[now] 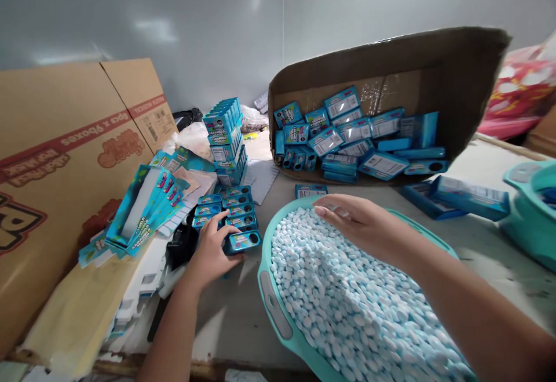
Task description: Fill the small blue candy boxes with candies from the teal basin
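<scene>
My left hand (214,250) is on the left of the tub, its thumb and fingers around the left end of a small blue candy box (244,242). Just beyond it, similar small boxes (241,208) stand in rows on the table, with dark round openings on some. Over the far part of a turquoise tub (278,344) is my right hand (354,219), its fingers curled together. Something small and shiny shows between them, too unclear to name. Pale blue and white candies (343,289) fill the tub in a heap.
A cardboard box (391,51) on its side holds many blue packs. Stacked display boxes (223,144) stand at the back. Flattened blue cartons (143,214) and a large carton (65,156) are at left. Another turquoise tub (525,219) and blue trays (469,196) lie at right.
</scene>
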`<state>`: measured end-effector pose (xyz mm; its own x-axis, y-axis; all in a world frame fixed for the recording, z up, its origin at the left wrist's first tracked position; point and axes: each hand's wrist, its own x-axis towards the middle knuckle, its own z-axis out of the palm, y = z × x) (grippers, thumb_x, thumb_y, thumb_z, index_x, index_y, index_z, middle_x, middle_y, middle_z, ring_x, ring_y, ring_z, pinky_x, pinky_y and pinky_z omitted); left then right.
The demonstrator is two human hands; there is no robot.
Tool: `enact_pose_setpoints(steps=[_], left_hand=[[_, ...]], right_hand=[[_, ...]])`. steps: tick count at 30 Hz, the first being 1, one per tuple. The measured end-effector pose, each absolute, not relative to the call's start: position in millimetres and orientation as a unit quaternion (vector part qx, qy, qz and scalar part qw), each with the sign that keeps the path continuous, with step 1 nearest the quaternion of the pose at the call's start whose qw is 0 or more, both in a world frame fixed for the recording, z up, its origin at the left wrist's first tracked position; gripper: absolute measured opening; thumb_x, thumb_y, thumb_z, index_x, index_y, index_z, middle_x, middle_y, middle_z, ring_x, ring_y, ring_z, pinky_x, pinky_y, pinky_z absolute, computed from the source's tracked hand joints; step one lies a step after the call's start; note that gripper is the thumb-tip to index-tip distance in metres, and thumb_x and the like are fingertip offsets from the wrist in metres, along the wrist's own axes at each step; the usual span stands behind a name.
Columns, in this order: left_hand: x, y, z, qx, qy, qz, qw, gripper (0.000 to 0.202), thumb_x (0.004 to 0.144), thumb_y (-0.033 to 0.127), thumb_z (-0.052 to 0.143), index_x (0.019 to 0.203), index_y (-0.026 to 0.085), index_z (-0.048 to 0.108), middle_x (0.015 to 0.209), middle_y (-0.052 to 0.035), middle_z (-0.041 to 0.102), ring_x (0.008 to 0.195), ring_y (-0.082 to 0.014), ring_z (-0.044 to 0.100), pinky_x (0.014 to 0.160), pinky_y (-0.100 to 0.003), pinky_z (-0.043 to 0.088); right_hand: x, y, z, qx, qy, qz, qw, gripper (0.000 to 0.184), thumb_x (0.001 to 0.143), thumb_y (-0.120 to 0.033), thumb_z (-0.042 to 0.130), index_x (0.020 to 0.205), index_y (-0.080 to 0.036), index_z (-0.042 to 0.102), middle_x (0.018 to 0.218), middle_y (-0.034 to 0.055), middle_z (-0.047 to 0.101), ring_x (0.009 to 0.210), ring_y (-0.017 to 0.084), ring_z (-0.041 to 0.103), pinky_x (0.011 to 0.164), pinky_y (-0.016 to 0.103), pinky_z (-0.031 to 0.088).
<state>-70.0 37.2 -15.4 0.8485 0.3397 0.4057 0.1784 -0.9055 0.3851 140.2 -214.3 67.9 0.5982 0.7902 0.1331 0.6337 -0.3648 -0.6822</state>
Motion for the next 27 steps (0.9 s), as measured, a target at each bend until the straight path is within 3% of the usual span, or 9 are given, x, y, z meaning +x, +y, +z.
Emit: enact_pose_setpoints(steps=[3,6,8,14,17,20,23,27], left_hand=[[-68,39,-25,0.942,0.121,0.285,0.132,0.049,0.075,0.020,0.087,0.118,0.021,0.063,0.144,-0.0149,0.049,0.134,-0.0363,0.048,0.112,-0.057,0.041],[-71,41,-30,0.938,0.073,0.307,0.140,0.033,0.086,0.033,0.080,0.111,0.019,0.064,0.118,-0.0114,0.065,0.114,-0.0315,0.060,0.105,-0.050,0.047],[-75,41,-32,0.934,0.050,0.309,0.173,0.029,0.094,0.042,0.071,0.110,0.019,0.064,0.106,-0.0098,0.068,0.103,-0.0282,0.064,0.098,-0.043,0.051],[-77,35,-40,0.919,0.039,0.308,0.243,0.041,0.098,0.053,0.065,0.119,0.018,0.062,0.110,-0.0105,0.069,0.102,-0.0250,0.068,0.093,-0.036,0.056],[-72,31,-43,0.921,0.040,0.325,0.212,0.036,0.099,0.043,0.066,0.123,0.018,0.058,0.119,-0.0119,0.065,0.113,-0.0256,0.065,0.097,-0.036,0.056],[-70,27,-40,0.931,0.050,0.336,0.134,0.035,0.095,0.021,0.066,0.128,0.019,0.056,0.132,-0.0138,0.058,0.126,-0.0282,0.057,0.107,-0.041,0.050],[-70,26,-34,0.945,0.062,0.311,0.077,0.032,0.088,0.010,0.067,0.118,0.021,0.064,0.127,-0.0106,0.062,0.123,-0.0292,0.057,0.107,-0.045,0.047],[-72,30,-30,0.949,0.057,0.298,0.090,0.026,0.083,0.008,0.069,0.105,0.022,0.069,0.115,-0.0062,0.066,0.114,-0.0271,0.060,0.101,-0.044,0.047]], right_hand=[[141,-215,67,-0.819,-0.432,0.135,0.353,0.048,0.095,-0.062,0.043,0.100,-0.021,0.068,0.103,0.0099,0.073,0.085,0.026,0.066,0.075,0.037,0.051],[142,-216,67,-0.822,-0.422,0.146,0.354,0.049,0.095,-0.064,0.043,0.102,-0.021,0.067,0.103,0.0096,0.072,0.086,0.026,0.066,0.074,0.037,0.051],[143,-217,67,-0.824,-0.419,0.148,0.353,0.050,0.094,-0.065,0.044,0.103,-0.021,0.067,0.104,0.0098,0.072,0.089,0.026,0.066,0.074,0.037,0.051],[143,-218,65,-0.832,-0.407,0.160,0.341,0.049,0.094,-0.064,0.045,0.107,-0.023,0.068,0.111,0.0103,0.072,0.093,0.027,0.068,0.080,0.038,0.053],[142,-217,65,-0.836,-0.398,0.155,0.344,0.050,0.091,-0.066,0.047,0.107,-0.025,0.070,0.114,0.0104,0.072,0.097,0.029,0.068,0.083,0.041,0.055],[143,-218,65,-0.835,-0.395,0.159,0.350,0.051,0.089,-0.068,0.048,0.108,-0.026,0.070,0.116,0.0109,0.072,0.099,0.031,0.069,0.084,0.043,0.056],[144,-218,65,-0.832,-0.396,0.165,0.352,0.052,0.089,-0.069,0.048,0.109,-0.026,0.070,0.116,0.0115,0.072,0.099,0.031,0.069,0.083,0.044,0.056],[142,-217,66,-0.829,-0.408,0.157,0.349,0.051,0.089,-0.068,0.048,0.106,-0.024,0.070,0.114,0.0135,0.072,0.098,0.031,0.068,0.082,0.042,0.056]])
